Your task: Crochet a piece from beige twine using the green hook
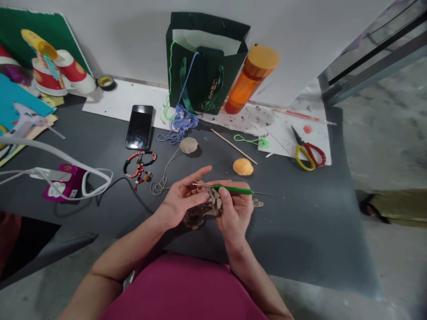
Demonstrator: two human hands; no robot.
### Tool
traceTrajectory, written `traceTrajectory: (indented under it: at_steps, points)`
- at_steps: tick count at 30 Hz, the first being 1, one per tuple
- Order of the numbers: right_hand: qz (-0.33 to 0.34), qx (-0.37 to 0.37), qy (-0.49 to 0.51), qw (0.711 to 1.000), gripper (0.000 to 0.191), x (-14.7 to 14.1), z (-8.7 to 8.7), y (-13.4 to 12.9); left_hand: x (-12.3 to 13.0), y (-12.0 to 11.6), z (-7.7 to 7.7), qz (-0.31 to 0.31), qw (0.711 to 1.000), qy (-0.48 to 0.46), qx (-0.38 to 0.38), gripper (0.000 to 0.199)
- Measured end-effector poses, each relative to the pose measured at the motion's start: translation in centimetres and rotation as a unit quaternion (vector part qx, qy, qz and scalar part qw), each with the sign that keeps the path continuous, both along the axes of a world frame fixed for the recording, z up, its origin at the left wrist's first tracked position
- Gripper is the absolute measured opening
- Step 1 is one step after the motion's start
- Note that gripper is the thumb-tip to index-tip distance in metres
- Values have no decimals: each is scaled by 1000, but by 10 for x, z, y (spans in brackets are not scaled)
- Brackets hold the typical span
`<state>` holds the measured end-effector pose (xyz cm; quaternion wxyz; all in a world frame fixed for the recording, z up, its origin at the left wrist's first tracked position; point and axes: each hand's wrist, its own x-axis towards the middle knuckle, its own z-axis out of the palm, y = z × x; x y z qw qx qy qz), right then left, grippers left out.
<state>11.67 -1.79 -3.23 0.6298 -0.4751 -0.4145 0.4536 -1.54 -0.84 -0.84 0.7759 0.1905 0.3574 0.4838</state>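
Note:
My left hand (180,198) holds a brown crocheted piece (203,210) over the dark grey table top (293,231), and part of the piece is hidden by my fingers. My right hand (235,210) pinches a green-handled crochet hook (233,190), whose thin metal shaft crosses above the work toward my left fingers. A thin beige yarn strand (163,178) loops across the table from a small beige yarn ball (188,145) toward my left hand. An orange yarn ball (243,166) lies just beyond my right hand.
Ahead lie a black smartphone (139,127), a beaded cord (139,166), a wooden stick (233,146), red-and-yellow-handled scissors (308,155), an orange bottle (253,80) and a dark green paper bag (200,66). White cables (56,153) and a magenta device (65,183) sit at the left.

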Motion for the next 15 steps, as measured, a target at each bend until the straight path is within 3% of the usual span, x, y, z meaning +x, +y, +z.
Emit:
traceTrajectory:
  at_steps: [3,5,9,12,15]
  points:
    - [3,27,-59,998,5,2,3,1,0,0,-2,28,999,17,10,54]
    - [2,83,-130,988,3,3,5,2,0,0,-3,45,999,25,16,56]
    - [-37,204,-243,948,18,2,4,0,1,1,-3,48,999,7,5,65]
    - [-62,189,-193,961,19,-2,3,-3,1,1,-2,17,999,-30,-15,71]
    - [-87,119,-156,977,9,-3,4,-6,0,1,-1,2,999,-47,-24,73]
